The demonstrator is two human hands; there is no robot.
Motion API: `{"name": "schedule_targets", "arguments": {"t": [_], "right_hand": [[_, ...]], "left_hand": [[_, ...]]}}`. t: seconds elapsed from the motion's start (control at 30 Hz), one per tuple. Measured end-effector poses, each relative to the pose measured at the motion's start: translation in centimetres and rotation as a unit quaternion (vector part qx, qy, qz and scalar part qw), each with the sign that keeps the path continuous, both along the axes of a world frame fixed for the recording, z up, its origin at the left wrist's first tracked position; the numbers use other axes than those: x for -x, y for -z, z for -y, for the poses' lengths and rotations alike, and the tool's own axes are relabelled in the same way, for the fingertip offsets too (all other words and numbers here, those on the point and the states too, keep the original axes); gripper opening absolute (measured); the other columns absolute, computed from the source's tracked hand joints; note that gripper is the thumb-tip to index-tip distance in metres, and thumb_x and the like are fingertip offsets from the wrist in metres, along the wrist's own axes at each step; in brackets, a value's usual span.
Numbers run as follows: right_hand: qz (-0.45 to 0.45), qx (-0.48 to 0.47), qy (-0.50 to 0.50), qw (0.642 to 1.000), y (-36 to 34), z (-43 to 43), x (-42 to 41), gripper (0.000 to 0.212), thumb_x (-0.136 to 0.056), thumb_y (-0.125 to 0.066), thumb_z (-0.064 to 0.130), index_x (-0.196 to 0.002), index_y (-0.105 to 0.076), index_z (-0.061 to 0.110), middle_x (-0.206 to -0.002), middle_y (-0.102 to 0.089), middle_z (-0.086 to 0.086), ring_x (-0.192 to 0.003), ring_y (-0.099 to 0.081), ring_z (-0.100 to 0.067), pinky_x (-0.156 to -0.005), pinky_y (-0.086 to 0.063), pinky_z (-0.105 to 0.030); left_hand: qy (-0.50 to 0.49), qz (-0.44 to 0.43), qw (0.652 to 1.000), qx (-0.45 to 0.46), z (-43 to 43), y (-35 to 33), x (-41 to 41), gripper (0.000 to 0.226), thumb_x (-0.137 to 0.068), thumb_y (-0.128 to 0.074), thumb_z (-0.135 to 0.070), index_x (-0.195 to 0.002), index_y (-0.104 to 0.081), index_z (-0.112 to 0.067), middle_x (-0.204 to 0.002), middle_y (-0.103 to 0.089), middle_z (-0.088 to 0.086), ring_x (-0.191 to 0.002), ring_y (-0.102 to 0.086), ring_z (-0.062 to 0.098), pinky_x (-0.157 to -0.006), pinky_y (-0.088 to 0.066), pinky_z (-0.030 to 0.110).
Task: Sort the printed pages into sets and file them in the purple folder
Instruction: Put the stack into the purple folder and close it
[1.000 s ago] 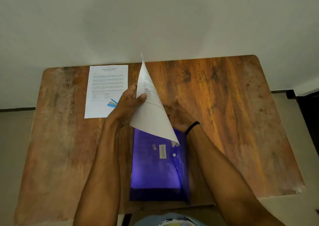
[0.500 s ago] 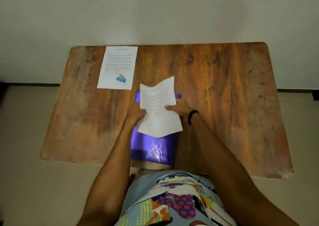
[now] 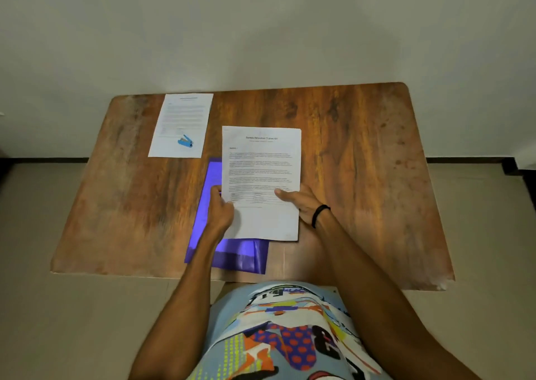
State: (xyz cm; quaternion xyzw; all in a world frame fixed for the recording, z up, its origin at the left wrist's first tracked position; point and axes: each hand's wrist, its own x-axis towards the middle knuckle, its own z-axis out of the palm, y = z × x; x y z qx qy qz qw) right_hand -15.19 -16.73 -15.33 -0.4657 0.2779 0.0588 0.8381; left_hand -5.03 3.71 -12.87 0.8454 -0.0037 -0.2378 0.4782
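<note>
A set of printed pages [image 3: 261, 173] with a title and a small table at the bottom is held flat, face up, over the purple folder [image 3: 235, 253], which lies on the wooden table [image 3: 362, 162]. My left hand [image 3: 220, 209] grips the pages' lower left edge. My right hand [image 3: 301, 202], with a black band on the wrist, grips their lower right edge, thumb on top. The pages cover most of the folder. A second printed page [image 3: 182, 121] lies at the table's far left.
A small blue stapler [image 3: 185, 141] rests on the far-left page. The table's back edge stands against a pale wall [image 3: 261, 31]. My patterned shirt [image 3: 284, 330] shows below the table's near edge.
The pages were curled upright in my left hand, then were turned face up and flattened between both hands. The view has pulled back and tilted down.
</note>
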Motion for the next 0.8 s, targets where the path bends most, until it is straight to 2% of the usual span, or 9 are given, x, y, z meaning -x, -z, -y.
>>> {"name": "schedule_targets", "arguments": {"t": [0.13, 0.3, 0.43, 0.63, 0.7, 0.8], "right_hand": [[0.028, 0.044, 0.02, 0.998, -1.4, 0.8, -0.2, 0.052, -0.082, -0.082, 0.014, -0.13, -0.064, 0.008, -0.13, -0.067, -0.01, -0.121, -0.064, -0.03, -0.106, -0.047, -0.05], [0.006, 0.119, 0.013, 0.993, -2.1, 0.9, -1.1, 0.047, -0.08, -0.083, 0.011, -0.124, -0.068, 0.01, -0.121, -0.072, -0.004, -0.112, -0.069, -0.021, -0.102, -0.052, -0.047], [-0.006, 0.15, 0.044, 0.988, -2.5, 0.4, -2.0, 0.044, -0.082, -0.08, 0.005, -0.123, -0.067, 0.011, -0.121, -0.071, -0.005, -0.111, -0.069, -0.019, -0.102, -0.052, -0.045], [0.006, 0.166, 0.051, 0.985, -3.6, 0.3, -3.2, 0.043, -0.085, -0.079, 0.015, -0.126, -0.067, 0.013, -0.121, -0.072, -0.001, -0.111, -0.069, -0.018, -0.097, -0.055, -0.041], [0.007, 0.157, 0.044, 0.987, -3.8, 0.4, -3.6, 0.043, -0.086, -0.079, 0.017, -0.127, -0.066, 0.012, -0.122, -0.072, -0.002, -0.112, -0.069, -0.022, -0.097, -0.055, -0.043], [0.0, 0.134, 0.048, 0.99, -3.7, 0.6, -3.8, 0.041, -0.089, -0.074, 0.011, -0.128, -0.064, 0.008, -0.125, -0.07, -0.006, -0.113, -0.068, -0.027, -0.099, -0.053, -0.05]], "left_hand": [[-0.012, 0.02, 0.999, 0.032, 0.6, 0.1, -0.1, 0.038, -0.09, -0.054, 0.001, -0.121, -0.043, -0.018, -0.116, -0.057, 0.002, -0.106, -0.057, 0.017, -0.082, -0.048, 0.026], [-0.018, 0.033, 0.999, 0.014, 1.8, 0.5, -0.1, 0.041, -0.089, -0.044, 0.006, -0.124, -0.041, -0.016, -0.117, -0.057, 0.002, -0.107, -0.055, 0.022, -0.092, -0.05, 0.037], [-0.025, 0.035, 0.999, 0.024, 1.9, 0.5, -1.5, 0.042, -0.088, -0.045, 0.007, -0.124, -0.043, -0.014, -0.115, -0.058, 0.004, -0.105, -0.055, 0.022, -0.087, -0.046, 0.032], [-0.061, 0.016, 0.995, 0.081, 1.7, 0.5, -4.1, 0.041, -0.087, -0.05, 0.009, -0.12, -0.048, -0.015, -0.112, -0.06, 0.001, -0.102, -0.06, 0.015, -0.076, -0.047, 0.021], [-0.079, -0.003, 0.993, 0.09, 1.6, 0.3, -4.6, 0.041, -0.087, -0.051, 0.01, -0.12, -0.052, -0.014, -0.111, -0.063, 0.002, -0.099, -0.062, 0.016, -0.072, -0.049, 0.019], [-0.099, -0.1, 0.981, 0.132, 1.1, 1.2, -5.5, 0.036, -0.09, -0.054, 0.007, -0.118, -0.055, -0.015, -0.109, -0.07, 0.004, -0.093, -0.068, 0.021, -0.073, -0.056, 0.031]]}}
